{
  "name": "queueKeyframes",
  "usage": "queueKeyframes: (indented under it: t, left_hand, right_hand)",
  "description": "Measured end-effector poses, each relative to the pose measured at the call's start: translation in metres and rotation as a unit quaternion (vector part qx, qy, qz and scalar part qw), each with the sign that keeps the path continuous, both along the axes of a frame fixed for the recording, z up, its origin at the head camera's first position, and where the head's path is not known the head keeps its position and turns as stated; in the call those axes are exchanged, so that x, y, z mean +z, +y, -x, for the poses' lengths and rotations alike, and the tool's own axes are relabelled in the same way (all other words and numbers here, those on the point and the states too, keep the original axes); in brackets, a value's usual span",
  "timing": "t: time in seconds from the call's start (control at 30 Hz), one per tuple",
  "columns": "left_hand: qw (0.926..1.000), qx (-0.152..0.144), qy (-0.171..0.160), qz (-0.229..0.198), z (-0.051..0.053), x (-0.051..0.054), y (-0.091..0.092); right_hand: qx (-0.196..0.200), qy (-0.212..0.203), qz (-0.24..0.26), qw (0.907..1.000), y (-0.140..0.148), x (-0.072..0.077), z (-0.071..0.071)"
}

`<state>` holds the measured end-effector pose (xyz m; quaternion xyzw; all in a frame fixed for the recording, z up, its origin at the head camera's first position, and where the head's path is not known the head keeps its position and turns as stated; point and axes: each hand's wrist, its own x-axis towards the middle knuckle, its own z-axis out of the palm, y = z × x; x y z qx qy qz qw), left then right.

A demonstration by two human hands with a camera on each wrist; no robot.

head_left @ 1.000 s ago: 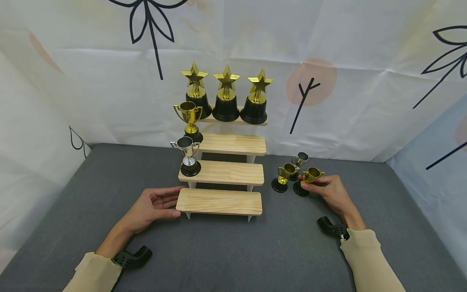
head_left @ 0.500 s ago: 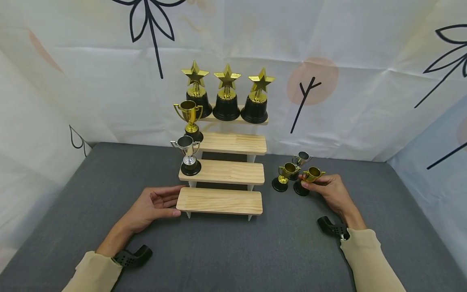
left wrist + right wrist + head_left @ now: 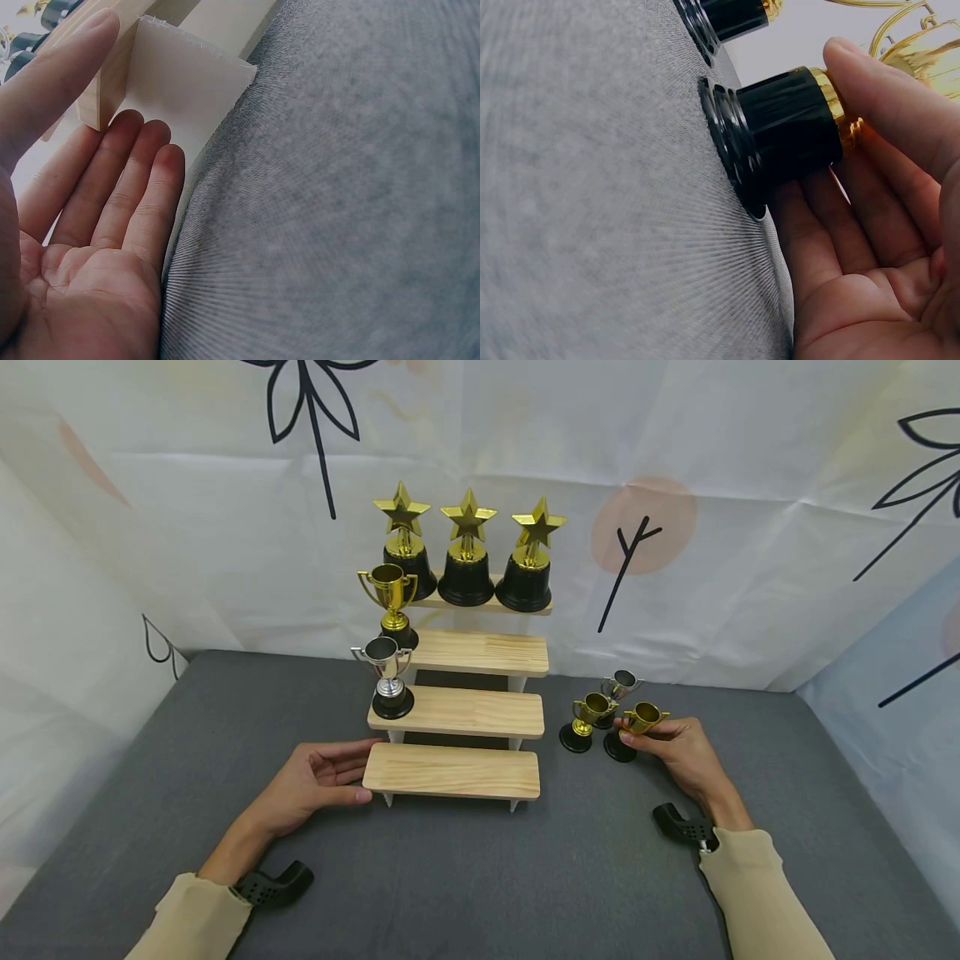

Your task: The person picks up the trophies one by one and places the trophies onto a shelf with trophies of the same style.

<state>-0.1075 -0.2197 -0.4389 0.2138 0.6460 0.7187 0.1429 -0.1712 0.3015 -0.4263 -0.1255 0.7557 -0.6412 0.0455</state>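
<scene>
The left hand (image 3: pixel 311 787) rests at the left end of the wooden stepped shelf (image 3: pixel 453 772), fingers nearly straight; in the left wrist view its fingertips (image 3: pixel 156 132) lie by a white support (image 3: pixel 184 79). The right hand (image 3: pixel 686 760) has thumb and fingers around the stem of a small gold cup (image 3: pixel 643 718), whose black base (image 3: pixel 787 127) stands on the cloth in the right wrist view. Beside it stand another gold cup (image 3: pixel 591 708) and a silver cup (image 3: pixel 621 683). A silver cup (image 3: pixel 384 660) and a gold cup (image 3: pixel 390 589) stand on the shelf's left side.
Three gold star trophies (image 3: pixel 467 547) stand in a row on the top step. A grey cloth (image 3: pixel 480 877) covers the table. Behind rises a white printed backdrop (image 3: pixel 750 568), close to the top step.
The head view has shifted very slightly. Both hands and all the trophies otherwise hold their places.
</scene>
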Motion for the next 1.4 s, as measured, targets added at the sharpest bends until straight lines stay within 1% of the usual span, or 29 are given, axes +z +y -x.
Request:
queueKeyframes:
  t: [0.4,0.87,1.03,1.27,1.4]
  left_hand:
    - [0.9999,0.006,0.003,0.007,0.001,-0.001,0.0]
    - [0.9999,0.011,-0.001,0.012,0.001,0.0,0.0]
    - [0.9998,0.011,-0.002,0.014,0.001,0.0,0.0]
    - [1.0,0.005,0.0,0.005,0.0,-0.001,0.0]
    - [1.0,0.005,0.0,0.004,0.0,-0.001,0.0]
  right_hand:
    - [0.009,0.0,0.027,0.9996,0.0,-0.002,0.001]
    - [0.005,0.0,0.037,0.9993,0.0,-0.001,0.001]
    - [0.006,-0.002,0.037,0.9993,-0.001,0.001,0.0]
    - [0.003,0.006,0.024,0.9997,-0.001,0.007,-0.001]
    - [0.009,0.002,0.039,0.9992,-0.002,0.011,-0.001]
